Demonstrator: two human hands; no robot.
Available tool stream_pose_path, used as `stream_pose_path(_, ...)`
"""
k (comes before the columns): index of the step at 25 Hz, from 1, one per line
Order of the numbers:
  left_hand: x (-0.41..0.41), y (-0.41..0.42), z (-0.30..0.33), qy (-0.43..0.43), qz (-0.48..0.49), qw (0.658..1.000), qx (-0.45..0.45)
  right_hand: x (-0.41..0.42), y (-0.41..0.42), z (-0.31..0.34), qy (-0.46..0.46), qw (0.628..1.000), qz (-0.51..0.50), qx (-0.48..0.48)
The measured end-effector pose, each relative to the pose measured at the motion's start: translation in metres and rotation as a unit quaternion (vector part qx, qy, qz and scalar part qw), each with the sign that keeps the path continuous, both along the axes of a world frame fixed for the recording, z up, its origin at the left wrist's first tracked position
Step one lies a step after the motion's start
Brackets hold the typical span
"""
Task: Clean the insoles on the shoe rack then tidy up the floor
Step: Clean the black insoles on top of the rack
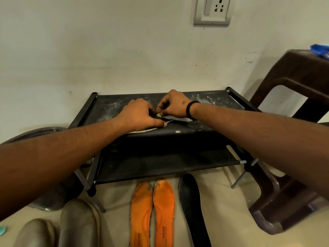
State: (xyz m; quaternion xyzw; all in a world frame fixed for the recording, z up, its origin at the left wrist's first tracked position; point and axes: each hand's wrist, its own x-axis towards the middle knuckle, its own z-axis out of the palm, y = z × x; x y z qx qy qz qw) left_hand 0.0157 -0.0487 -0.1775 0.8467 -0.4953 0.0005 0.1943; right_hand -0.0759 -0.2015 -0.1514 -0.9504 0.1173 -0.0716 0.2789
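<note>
The insole [142,130] I'm working on lies on the top shelf of the black shoe rack [187,132], mostly hidden under my hands, with only its pale edge showing. My left hand [140,113] presses down on it, fingers curled and the thumb flat along its rim. My right hand [173,105] sits just beside, fingertips pinched together on a small yellow-green thing [159,114] I can't identify. White dust streaks the shelf fabric. On the floor in front of the rack I see two orange insoles [153,213] side by side and a black insole [193,207] to their right. A pair of grey shoes [58,227] stands at lower left, and a brown plastic stool [292,107] crowds the rack's right side.
</note>
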Motion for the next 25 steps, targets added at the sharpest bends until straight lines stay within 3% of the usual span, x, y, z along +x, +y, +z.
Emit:
stream_pose_path(7, -0.002, 0.001, 0.001, 0.015, -0.007, 1.0, -0.006, -0.018, -0.003, 0.016, 0.075, 0.994, 0.066, -0.046)
stream_pose_path(15, 0.002, -0.001, -0.001, -0.008, 0.002, 1.0, -0.001, 0.004, 0.019, 0.01, 0.059, 0.971, 0.057, -0.225)
stream_pose_path(20, 0.001, -0.001, 0.0, -0.009, 0.004, 1.0, -0.01, 0.016, 0.019, 0.008, 0.047, 0.973, 0.025, -0.225)
stream_pose_path(25, 0.002, 0.0, -0.001, 0.003, 0.006, 1.0, -0.006, 0.0, 0.013, 0.022, 0.109, 0.974, 0.064, -0.19)
